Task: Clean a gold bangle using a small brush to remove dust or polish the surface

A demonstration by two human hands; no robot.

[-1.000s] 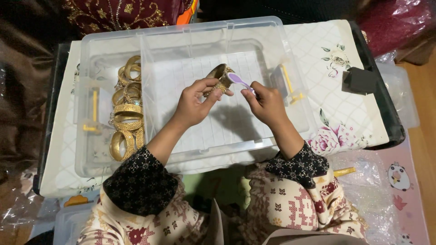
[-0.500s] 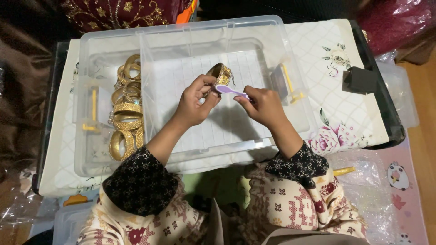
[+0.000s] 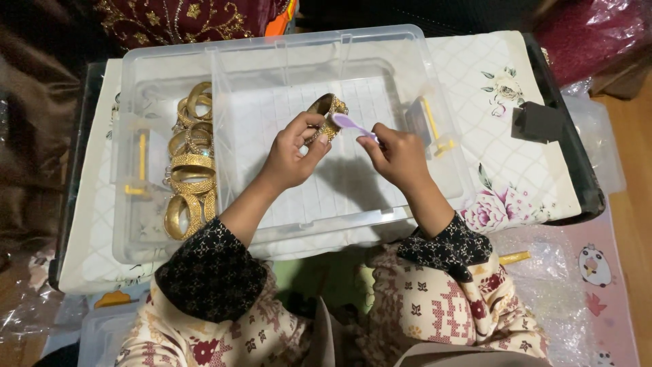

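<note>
Gold bangle (image 3: 324, 114): held up over the middle of the clear plastic bin (image 3: 272, 54), above its white ribbed floor, not touching it.
Left hand (image 3: 293, 153): ours, fingers pinched on the bangle's near rim, thumb on the outer face.
Right hand (image 3: 401, 153): ours, closed round a small purple brush (image 3: 353, 124); brush head sits against the bangle's right edge.
Landmark: the bin; all else placed rel. to it.
Other bangles (image 3: 190, 166): gold pile in the bin's left compartment, well apart from both hands.
Yellow clips (image 3: 435, 129): on the bin's right wall; another on the left wall.
Floral cloth (image 3: 516, 163): white, under and to the right of the bin.
Black block (image 3: 536, 122): on the cloth, right of the bin.
Handling, our guess: bangle looks stiff, light, hard-surfaced; studded face prob. gives grip, smooth inner side may slip. Best held by the rim w/ fingertips, leaving the worked face free. Stones could be delicate, so go easy w/ pressure.
Hard to see: bangle's far side hidden by fingers; bristles too small to make out; brush handle buried in the right palm; pile count unclear, pieces overlap.
</note>
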